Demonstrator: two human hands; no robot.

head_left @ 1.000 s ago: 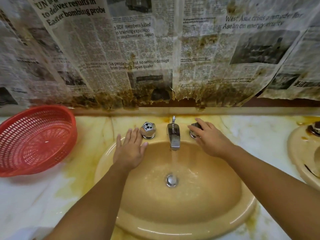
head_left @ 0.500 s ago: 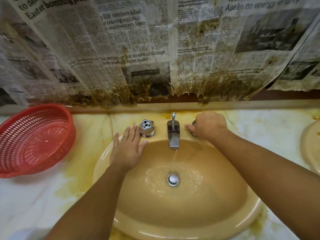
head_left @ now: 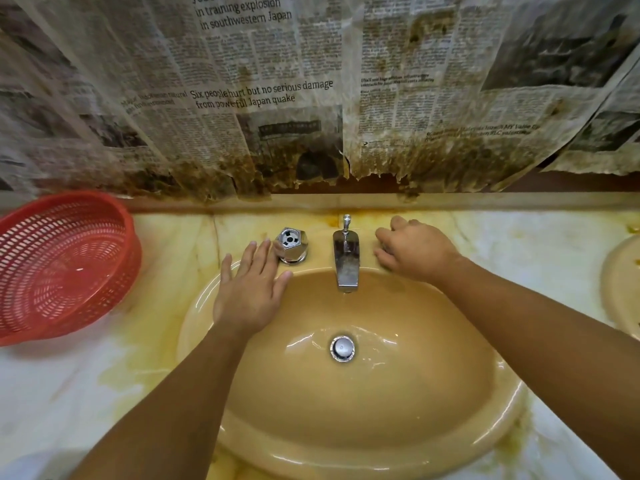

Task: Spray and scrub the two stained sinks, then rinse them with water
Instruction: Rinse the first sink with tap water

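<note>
Sink (head_left: 381, 427) sits dead centre, tan and glossy, set into the counter right under both arms. Left hand (head_left: 251, 292) lies flat on the basin's back-left rim, fingers straight and together, pointing at the wall, thumb out over the bowl's edge. Its fingertips are just beside the chrome tap handle (head_left: 292, 245), possibly brushing its base, hard to call. Right hand (head_left: 415, 251) is over on the rear ledge just right of the spout (head_left: 346, 261), knuckles up, fingers curled downward; whatever lies under that palm is hidden, so I cannot tell if it is gripping anything. Spout stands between the two hands, its little pull rod (head_left: 346, 221) upright behind it. Down in the bowl, wet ripples shine around the metal drain (head_left: 342, 348). Moving outward: marble countertop (head_left: 69, 375) streaked yellow around the basin. Red mesh basket (head_left: 62, 265) rests on it, tilted, well to the left. Second sink (head_left: 623, 289) just peeks in at the right edge. Behind it all, newspaper (head_left: 259, 95) covers the wall, its ragged lower edge stained brown.
</note>
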